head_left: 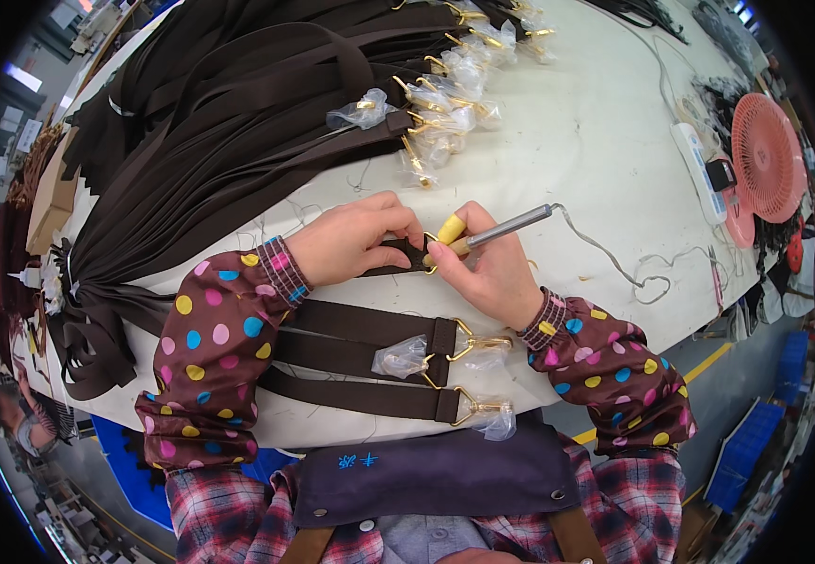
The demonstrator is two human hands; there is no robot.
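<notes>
- A dark strap [414, 255] lies mid-table, its right end beside a gold ring [433, 269], between a worker's 2 bare hands.
- The left hand [337, 246] pinches the strap from the left, thumb and index finger nearly together; a slack pinch could let the narrow end twist under pressure.
- The right hand [497, 282] closes around a grey pen-shaped tool [513, 227], thumb against fingers, 1 finger wearing a yellow cover [451, 228]. Whether the thumb also touches the ring cannot be told.
- The tool's tip points left at the strap's end, partly hidden by fingers; a skid off the smooth metal could drive it into the left fingertips, just beside. If the tip runs hot, which the view does not settle, lingering could scorch strap or skin.
- To the right, a thin cord [598, 249] loops loosely over the white table [605, 122]; a snag could jerk the tool aside.
- Nearer, 3 more straps [370, 395] lie with gold clasps [469, 340] and clear plastic wraps [400, 358]; a dropped tool could mark them.
- On the far left, a heap of dark straps [266, 85] spreads; if it slides, it could crowd the hands.
- At far right sit a white power strip [699, 171] and a pink fan [767, 155]; a hard pull on any connected cord could unplug it.
</notes>
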